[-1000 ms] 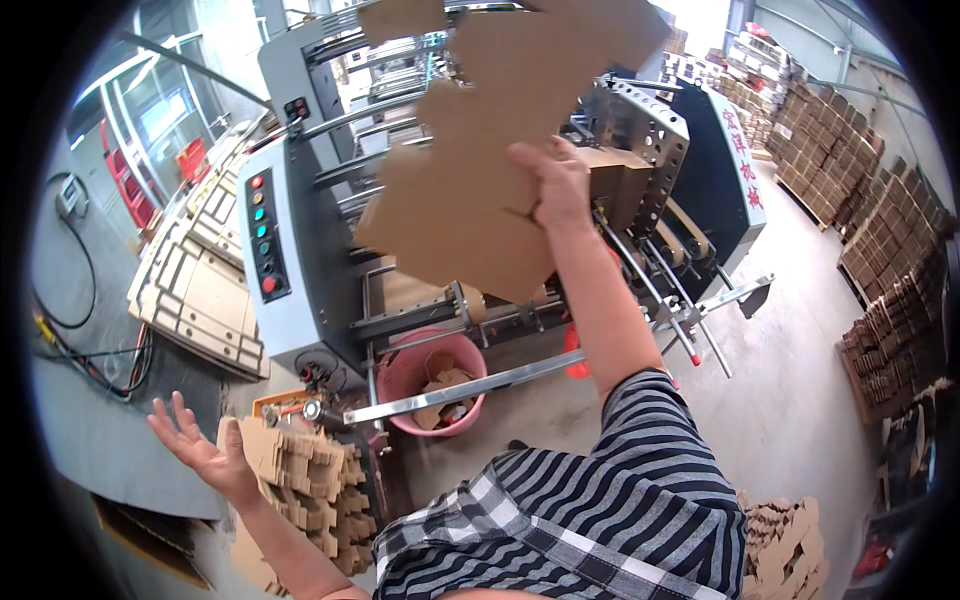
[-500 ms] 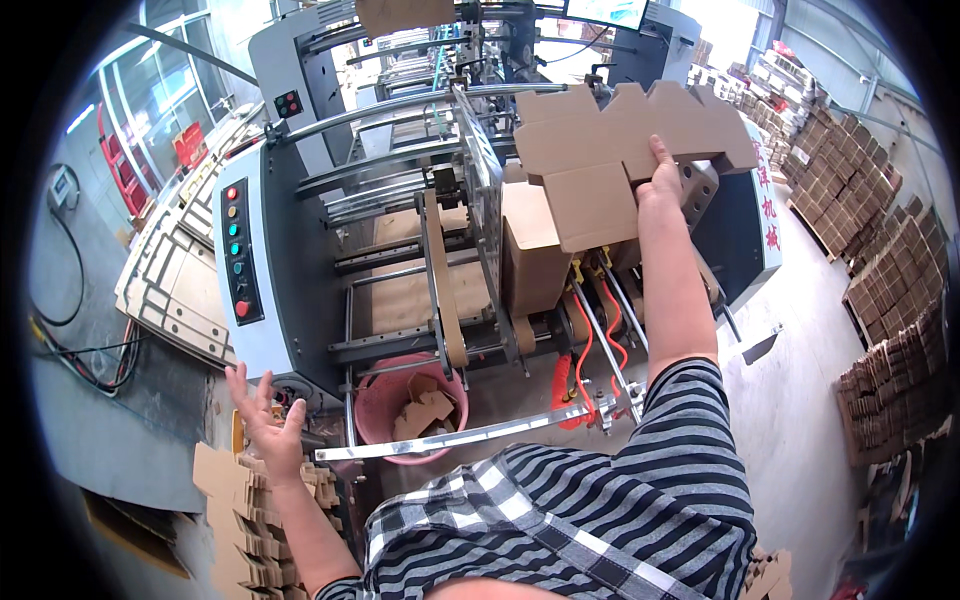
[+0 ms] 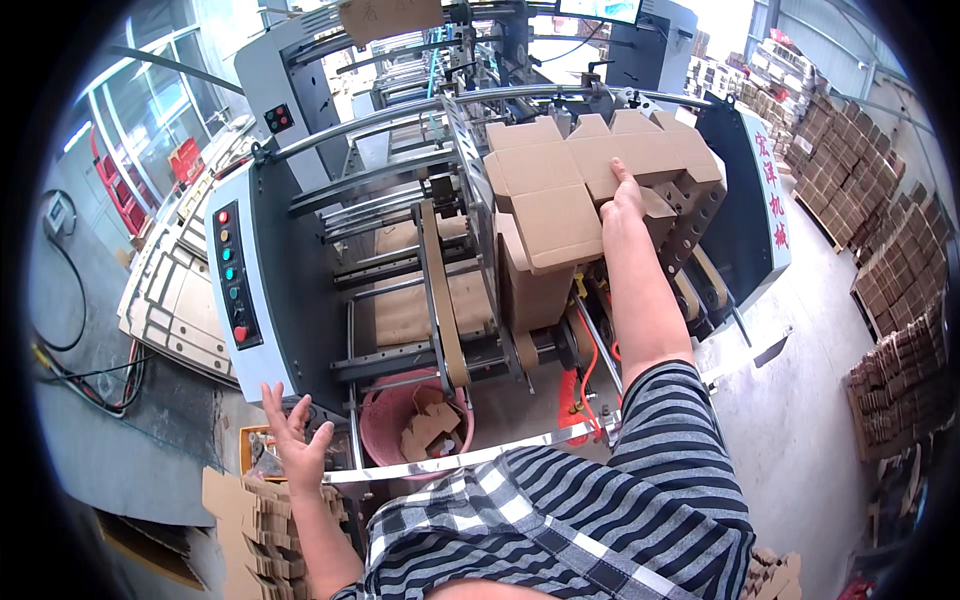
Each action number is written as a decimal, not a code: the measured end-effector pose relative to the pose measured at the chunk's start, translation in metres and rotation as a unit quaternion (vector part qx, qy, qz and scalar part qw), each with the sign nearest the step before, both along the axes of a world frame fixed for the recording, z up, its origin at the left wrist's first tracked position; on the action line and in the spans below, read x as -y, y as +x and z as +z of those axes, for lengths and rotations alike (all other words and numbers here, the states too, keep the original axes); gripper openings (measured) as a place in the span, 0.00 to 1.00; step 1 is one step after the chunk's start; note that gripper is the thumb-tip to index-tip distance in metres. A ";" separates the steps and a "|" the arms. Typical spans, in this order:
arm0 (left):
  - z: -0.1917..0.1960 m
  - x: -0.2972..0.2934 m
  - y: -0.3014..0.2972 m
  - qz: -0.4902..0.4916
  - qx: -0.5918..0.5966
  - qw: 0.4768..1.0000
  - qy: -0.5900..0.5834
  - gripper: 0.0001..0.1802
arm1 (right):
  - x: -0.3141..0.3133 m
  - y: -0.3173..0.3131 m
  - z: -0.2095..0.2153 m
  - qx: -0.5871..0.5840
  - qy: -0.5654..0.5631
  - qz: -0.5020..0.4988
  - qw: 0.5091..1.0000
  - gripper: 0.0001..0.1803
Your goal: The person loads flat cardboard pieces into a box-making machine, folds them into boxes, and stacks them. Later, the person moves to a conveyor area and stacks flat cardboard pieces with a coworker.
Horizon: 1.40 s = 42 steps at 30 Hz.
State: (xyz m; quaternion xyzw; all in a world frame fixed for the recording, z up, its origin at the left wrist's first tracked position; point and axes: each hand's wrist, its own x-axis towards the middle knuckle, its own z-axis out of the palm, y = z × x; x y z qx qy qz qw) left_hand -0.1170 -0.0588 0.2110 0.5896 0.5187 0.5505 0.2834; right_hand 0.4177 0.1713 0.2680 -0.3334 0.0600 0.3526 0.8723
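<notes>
A flat brown cardboard box blank with notched flaps lies over the upright stack of cardboard at the machine's feed end. My right hand is closed on the blank's near edge, with one digit stretched over its top; the other fingers are mostly hidden. To the left, my left hand hangs in the air with fingers spread and nothing in it. Beneath that hand, a pile of folded cardboard blanks stands beside my forearm.
A long machine with rails, belts and a button panel stands in front of me. A metal bar crosses near my waist. Beyond it is a pink bucket with cardboard scraps. Stacked cardboard lines the right side.
My right hand has brought the blank left and slightly down, over the upright stack. My left hand has shifted a little right and down, still spread.
</notes>
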 end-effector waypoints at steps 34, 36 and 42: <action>-0.032 -0.033 0.015 -0.084 -0.086 0.984 -0.133 0.56 | 0.005 0.045 -0.032 0.345 -0.394 0.389 0.758 0.46; -0.036 -0.034 0.015 -0.091 -0.087 0.982 -0.142 0.56 | 0.019 0.043 -0.021 0.375 -0.434 0.345 0.743 0.51; -0.047 -0.034 0.018 -0.100 -0.083 0.979 -0.160 0.54 | -0.003 0.064 -0.050 0.266 -0.435 0.290 0.810 0.54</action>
